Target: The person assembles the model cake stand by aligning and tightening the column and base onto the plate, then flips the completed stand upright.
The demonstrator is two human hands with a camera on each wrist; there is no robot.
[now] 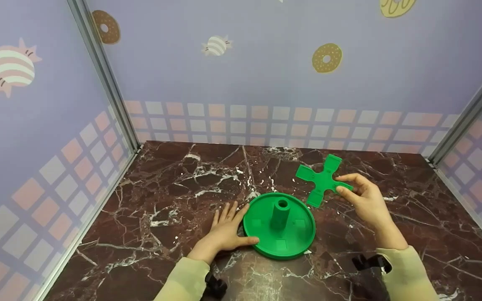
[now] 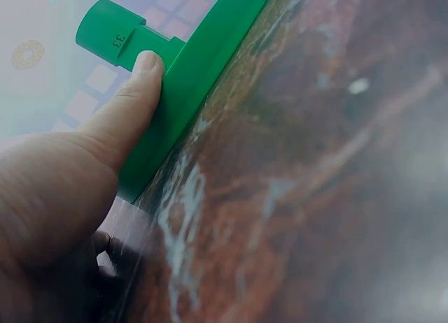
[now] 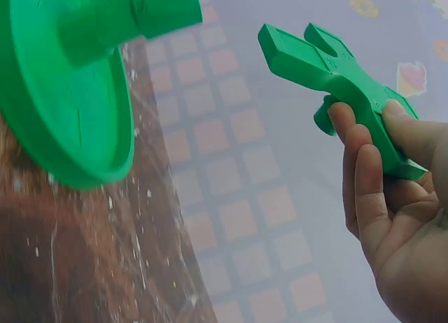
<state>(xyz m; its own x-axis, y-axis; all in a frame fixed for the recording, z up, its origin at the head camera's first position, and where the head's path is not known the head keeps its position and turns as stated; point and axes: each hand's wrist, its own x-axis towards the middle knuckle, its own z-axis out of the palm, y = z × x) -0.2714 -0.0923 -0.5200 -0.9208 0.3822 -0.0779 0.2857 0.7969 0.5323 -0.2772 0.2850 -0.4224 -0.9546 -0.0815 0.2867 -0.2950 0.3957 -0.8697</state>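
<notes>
A round green plastic base (image 1: 262, 246) with a raised rim lies on the tabletop, and a hollow post (image 1: 280, 215) stands up from its middle. My left hand (image 1: 226, 232) is spread at the base's left side, its thumb (image 2: 133, 99) over the rim and its straight fingers along the edge. The post is marked "33" in the left wrist view. Above and to the right of the base, my right hand (image 1: 366, 202) pinches one arm of a green cross-shaped piece (image 1: 324, 180) between thumb and fingers. A short peg (image 3: 324, 116) sticks out from the cross's underside.
The tabletop (image 1: 174, 188) is dark red marble-patterned. Printed panels (image 1: 241, 75) enclose it at the back and both sides, with a metal strip (image 1: 107, 79) at the back left corner. Black wrist straps (image 1: 373, 263) show at the sleeves.
</notes>
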